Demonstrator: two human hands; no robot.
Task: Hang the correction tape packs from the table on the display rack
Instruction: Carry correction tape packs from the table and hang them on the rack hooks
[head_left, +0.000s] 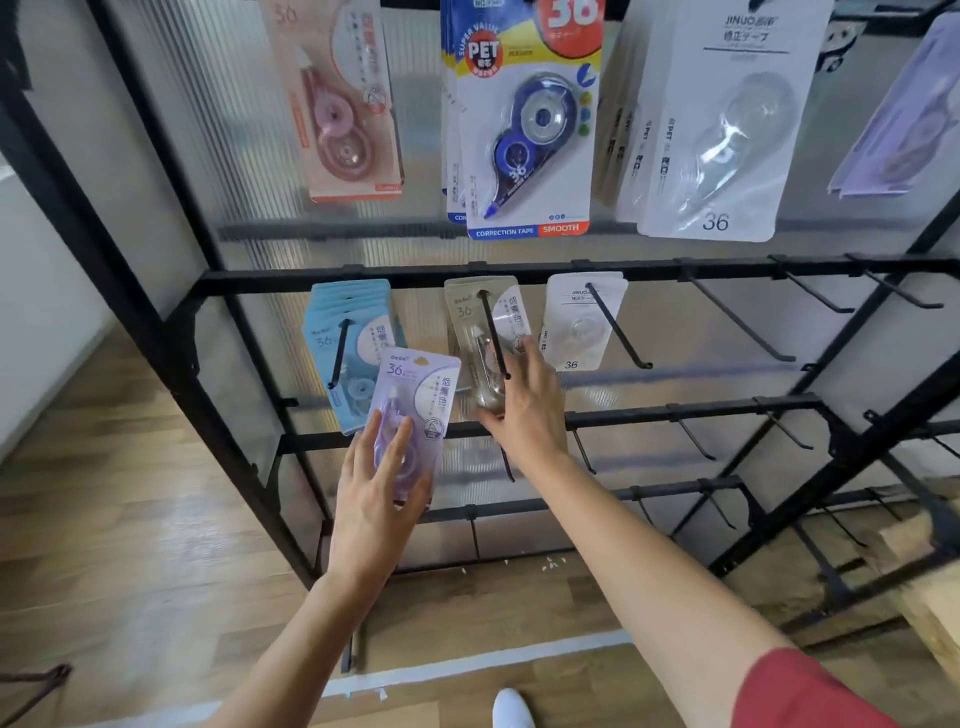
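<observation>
My left hand (376, 499) holds a purple correction tape pack (415, 415) upright in front of the black display rack (363, 275), fingers spread over its lower half. My right hand (524, 410) grips the bottom of a beige correction tape pack (478, 322) that hangs on a black hook (493, 332) of the middle row. A stack of light blue packs (345, 332) hangs on the hook to its left, a white pack (579, 322) on the hook to its right.
The upper row carries pink packs (343, 104), blue PET packs (524, 135), white packs (727, 130) and purple packs (904, 119). Several bare hooks (737, 322) jut out on the right and on the lower bars. Wooden floor lies below, a wooden surface (930, 597) at the right edge.
</observation>
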